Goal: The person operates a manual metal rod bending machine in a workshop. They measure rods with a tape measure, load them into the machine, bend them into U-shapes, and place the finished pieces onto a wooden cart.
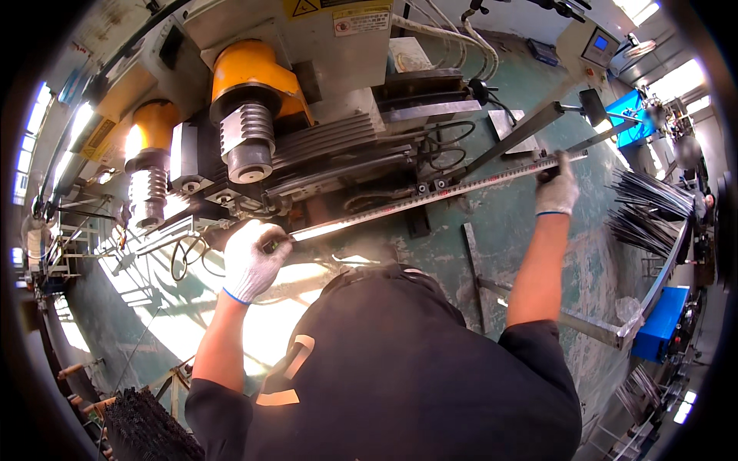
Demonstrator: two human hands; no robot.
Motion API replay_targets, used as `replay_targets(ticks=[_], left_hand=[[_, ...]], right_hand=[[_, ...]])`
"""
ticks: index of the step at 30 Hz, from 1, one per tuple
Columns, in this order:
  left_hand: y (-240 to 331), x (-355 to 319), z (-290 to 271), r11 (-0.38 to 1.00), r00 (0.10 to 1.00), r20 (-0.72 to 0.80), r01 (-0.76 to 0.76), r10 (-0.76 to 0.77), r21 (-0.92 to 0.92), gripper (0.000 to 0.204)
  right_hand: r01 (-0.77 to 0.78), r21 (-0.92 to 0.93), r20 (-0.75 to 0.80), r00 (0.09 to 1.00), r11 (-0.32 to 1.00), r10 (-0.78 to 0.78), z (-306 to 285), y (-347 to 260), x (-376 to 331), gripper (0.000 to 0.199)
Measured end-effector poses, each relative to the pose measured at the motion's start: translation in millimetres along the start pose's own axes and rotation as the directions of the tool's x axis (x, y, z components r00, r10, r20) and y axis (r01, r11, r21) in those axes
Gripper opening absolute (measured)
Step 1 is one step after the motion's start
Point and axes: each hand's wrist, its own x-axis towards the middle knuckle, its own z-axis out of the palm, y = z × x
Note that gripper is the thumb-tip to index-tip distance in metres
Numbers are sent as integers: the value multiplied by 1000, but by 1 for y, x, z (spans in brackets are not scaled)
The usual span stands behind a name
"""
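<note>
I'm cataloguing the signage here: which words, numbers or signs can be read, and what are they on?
Yellow warning label on the machine: triangle symbol; lettering too small.
White label just below: too small.
Yellow label at left: too small.
Measuring tape between left hand and right hand: graduations, red marks; numbers too small.
Blue screen: nothing legible.

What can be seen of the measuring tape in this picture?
The measuring tape is a long, thin, pale strip, seemingly metal, with dark and red markings. Drawn out nearly straight, it slants up rightward from the left grip through the right grip, its end just beyond.
</note>
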Motion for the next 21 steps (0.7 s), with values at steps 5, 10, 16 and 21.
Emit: replay_targets(ticks=[5,10,16,21], left_hand=[[31,29,24,991,993,-66,-91,98,101,15],[22,31,26,985,985,-87,-136,146,108,21],[-53,-6,-9,991,986,-112,127,-122,38,17],[-67,-14,-22,961,956,-133,246,-262,-123,18]], right_hand=[[-538,233,440,801,810,405,115,-34,-206,37],[-558,182,428,786,810,446,111,-6,-163,50],[-465,215,177,883,859,434,59,5,-21,43],[-407,125,203,903,905,378,72,12,-6,53]])
